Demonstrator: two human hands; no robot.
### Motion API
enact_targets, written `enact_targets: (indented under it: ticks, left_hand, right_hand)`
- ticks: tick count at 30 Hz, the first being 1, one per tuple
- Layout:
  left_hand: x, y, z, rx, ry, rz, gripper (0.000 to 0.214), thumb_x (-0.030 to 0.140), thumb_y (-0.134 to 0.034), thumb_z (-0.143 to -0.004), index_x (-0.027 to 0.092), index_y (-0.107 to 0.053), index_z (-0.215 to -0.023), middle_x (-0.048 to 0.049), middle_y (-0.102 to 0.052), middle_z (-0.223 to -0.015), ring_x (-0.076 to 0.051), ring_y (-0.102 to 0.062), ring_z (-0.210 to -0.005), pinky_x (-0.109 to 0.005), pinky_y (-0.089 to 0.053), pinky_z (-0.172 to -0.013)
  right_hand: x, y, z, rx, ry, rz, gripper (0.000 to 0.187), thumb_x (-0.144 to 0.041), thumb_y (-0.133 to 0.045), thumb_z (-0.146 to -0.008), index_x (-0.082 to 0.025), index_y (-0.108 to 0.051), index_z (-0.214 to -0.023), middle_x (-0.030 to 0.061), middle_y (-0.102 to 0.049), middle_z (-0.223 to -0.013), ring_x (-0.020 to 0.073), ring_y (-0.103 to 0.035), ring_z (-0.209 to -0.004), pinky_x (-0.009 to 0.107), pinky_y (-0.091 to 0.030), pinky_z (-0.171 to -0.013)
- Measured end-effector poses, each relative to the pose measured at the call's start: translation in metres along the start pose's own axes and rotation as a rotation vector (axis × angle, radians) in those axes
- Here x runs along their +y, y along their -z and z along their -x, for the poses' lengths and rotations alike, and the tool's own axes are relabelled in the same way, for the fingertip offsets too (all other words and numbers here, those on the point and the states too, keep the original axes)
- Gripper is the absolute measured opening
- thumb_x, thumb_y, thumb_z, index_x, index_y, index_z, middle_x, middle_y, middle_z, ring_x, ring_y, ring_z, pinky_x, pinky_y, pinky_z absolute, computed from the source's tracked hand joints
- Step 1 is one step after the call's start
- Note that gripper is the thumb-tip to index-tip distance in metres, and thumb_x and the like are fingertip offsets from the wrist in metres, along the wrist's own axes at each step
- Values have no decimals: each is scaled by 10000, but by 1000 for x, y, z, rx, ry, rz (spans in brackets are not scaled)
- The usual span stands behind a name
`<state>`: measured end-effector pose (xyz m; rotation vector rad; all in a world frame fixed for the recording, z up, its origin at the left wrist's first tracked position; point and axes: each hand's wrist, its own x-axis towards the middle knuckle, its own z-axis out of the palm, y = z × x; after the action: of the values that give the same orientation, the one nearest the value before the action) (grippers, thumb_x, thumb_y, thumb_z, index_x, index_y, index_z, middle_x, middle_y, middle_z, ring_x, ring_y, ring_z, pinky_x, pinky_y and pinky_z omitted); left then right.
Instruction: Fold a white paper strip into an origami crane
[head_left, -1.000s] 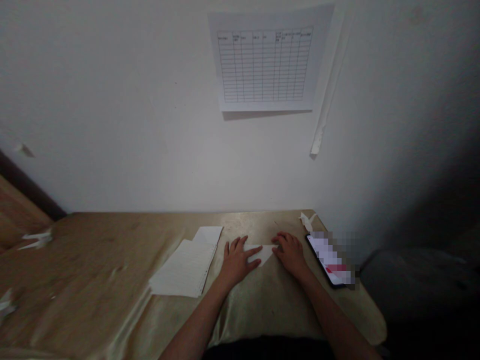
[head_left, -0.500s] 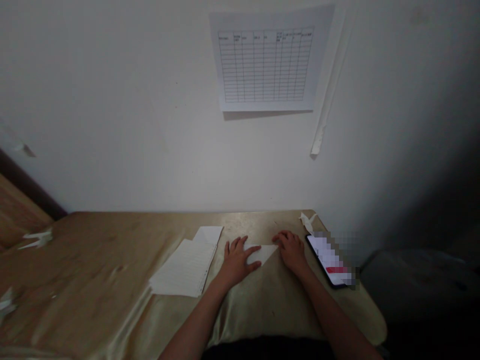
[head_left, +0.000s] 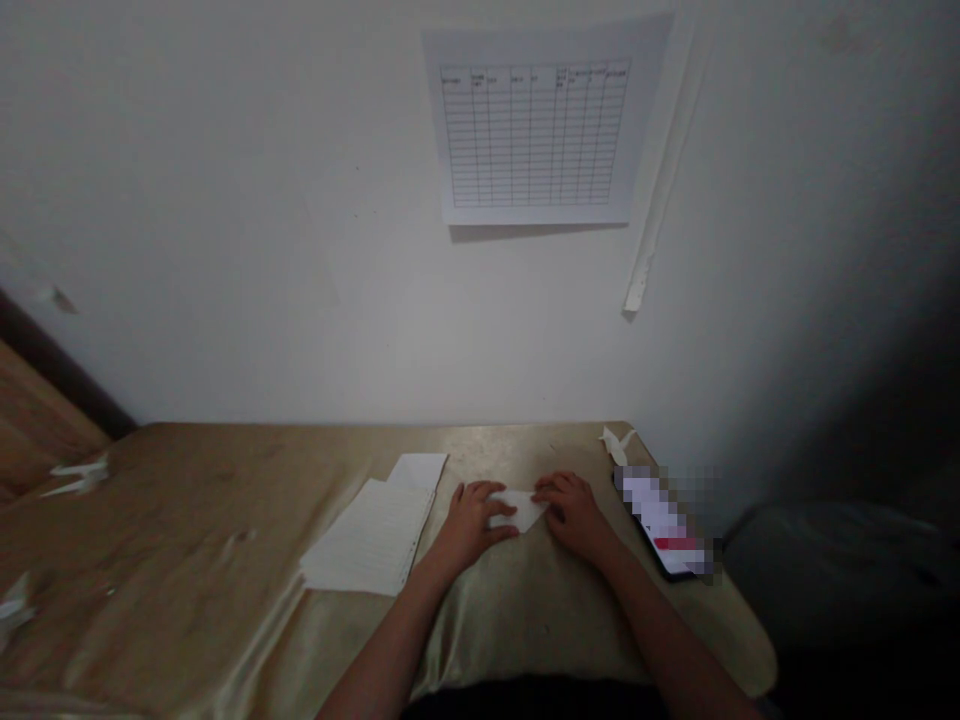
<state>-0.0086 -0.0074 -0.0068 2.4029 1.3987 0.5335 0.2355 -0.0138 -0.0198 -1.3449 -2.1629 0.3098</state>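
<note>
A small folded sheet of white paper [head_left: 526, 508] lies on the cloth-covered table between my hands, its lower edge coming to a point. My left hand [head_left: 474, 522] rests over the paper's left part, thumb and fingers apart and pressing it down. At the right corner, the bent fingers and thumb of my right hand [head_left: 574, 508] close on the paper; that corner is hidden beneath them. To the left of my left hand is a stack of lined paper [head_left: 367, 538], with a plain white sheet [head_left: 418, 470] sticking out behind it.
A phone [head_left: 664, 530] with a lit, partly blurred screen lies at the table's right edge. Behind it is a folded paper bird [head_left: 617, 444]. More folded white paper pieces [head_left: 79, 474] lie far left. A printed table sheet [head_left: 536, 135] hangs on the wall.
My right hand has moved left onto the paper's right corner, which now looks folded inward. The paper shows a smaller shape, and my left hand's fingers have drawn closer together.
</note>
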Motion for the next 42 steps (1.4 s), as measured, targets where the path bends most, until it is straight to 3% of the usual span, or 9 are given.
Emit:
enact_targets:
  ticks: [5,12,20,25,35,42]
  left_hand:
    - [-3,-2,-1,98,-42,64,79,338,-793,-881,270,-831,-882,-68,-721,-1327,-289,-627,-1257,-509,-407,-1152]
    - [-3,-3,-6,262,-64,138,158,305,-706,-941,232,-797,-833,-68,-779,-1195,-276,-664,-1181,-498,-460,-1091]
    - [3,5,-6,374,-77,301,173,302,-703,-928,227,-746,-779,-65,-772,-1160,-246,-661,-1156,-458,-493,-1075]
    - [7,5,-7,393,-49,343,184,277,-714,-909,220,-716,-734,-68,-773,-1148,-239,-668,-1124,-458,-494,-1063]
    - [5,5,-9,390,31,268,237,285,-733,-885,223,-707,-658,-57,-781,-1149,-262,-655,-1135,-483,-459,-1066]
    - [0,1,-12,274,184,145,162,265,-823,-798,218,-740,-667,-68,-753,-1235,-302,-616,-1209,-532,-424,-1100]
  right_hand:
    - [-2,1,2,7,17,-21,366,-95,-656,-770,-264,-779,-1070,59,-733,-1223,255,-588,-1224,478,-351,-1137]
    - [1,1,-4,45,34,-74,161,-247,-647,-938,-266,-799,-985,47,-775,-1070,241,-629,-1123,449,-391,-1086]
    - [5,-3,-8,182,-116,-243,151,-284,-661,-904,-242,-806,-906,80,-734,-975,261,-622,-1050,457,-443,-1026]
    - [8,-8,-8,256,-245,-369,165,-315,-670,-858,-235,-804,-908,90,-683,-985,258,-621,-995,422,-503,-959]
    - [2,-8,-10,313,-284,-456,164,-340,-681,-819,-226,-793,-856,76,-660,-968,245,-634,-955,397,-523,-922]
    - [2,-13,-10,276,-319,-214,93,-238,-703,-814,-232,-789,-850,89,-691,-974,273,-620,-1026,458,-466,-1020]
